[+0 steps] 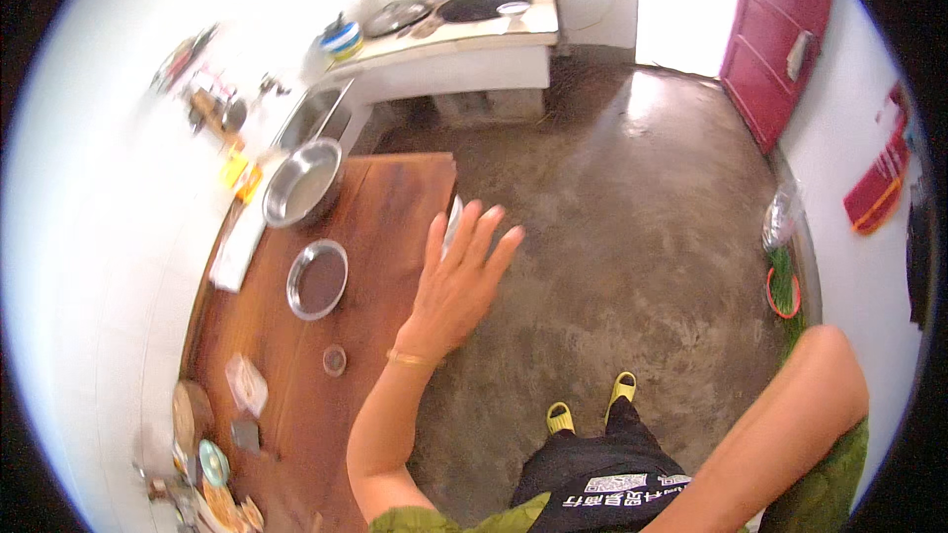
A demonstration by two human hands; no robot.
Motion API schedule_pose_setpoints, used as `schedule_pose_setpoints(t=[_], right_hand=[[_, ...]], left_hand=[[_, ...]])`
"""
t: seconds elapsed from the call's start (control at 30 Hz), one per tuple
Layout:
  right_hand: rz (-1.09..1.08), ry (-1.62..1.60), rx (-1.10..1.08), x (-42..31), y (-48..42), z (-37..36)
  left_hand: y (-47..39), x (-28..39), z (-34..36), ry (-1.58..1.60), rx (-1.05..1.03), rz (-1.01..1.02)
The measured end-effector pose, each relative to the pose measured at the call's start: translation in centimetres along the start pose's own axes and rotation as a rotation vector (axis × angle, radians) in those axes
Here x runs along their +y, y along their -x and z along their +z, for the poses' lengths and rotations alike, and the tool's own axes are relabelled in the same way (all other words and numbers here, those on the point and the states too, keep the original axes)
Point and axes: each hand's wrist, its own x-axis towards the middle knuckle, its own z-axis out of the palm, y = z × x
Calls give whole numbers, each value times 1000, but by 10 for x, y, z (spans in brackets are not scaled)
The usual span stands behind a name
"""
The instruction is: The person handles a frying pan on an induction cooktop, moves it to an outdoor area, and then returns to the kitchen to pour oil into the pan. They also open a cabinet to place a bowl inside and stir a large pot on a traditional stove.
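My left hand (455, 285) is raised above the right edge of a brown wooden table (392, 237). Its fingers are spread with nothing in them, and a thin band circles the wrist. Behind the fingers shows part of a white object (451, 226), mostly hidden. My right hand is out of view; only the bent forearm and elbow appear at lower right. To the left of my left hand, a shallow metal dish (294, 277) lies on the table, with a small round dish (335, 360) nearer to me. A deep steel basin (274, 196) holds cloudy liquid at the far end.
A plastic bag (246, 385), a dark block (246, 435) and a light-green item (214, 463) sit along the wall side. Beyond are a sink (315, 115) and a stove counter (459, 52). A red door (770, 37) stands ajar. Green stalks (781, 277) lie by the right wall.
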Motion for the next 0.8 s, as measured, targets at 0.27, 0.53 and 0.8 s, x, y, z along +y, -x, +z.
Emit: schedule_pose_setpoints(t=[0.27,0.53,0.8], right_hand=[[35,92,34,-23,28,-8],[70,-30,132,-19,53,-21],[25,-167,138,-16,68,-31]], left_hand=[[18,-3,16,-30,-229,-54],[12,-1,51,-44,-264,129],[-35,6,58,-65,-356,250]])
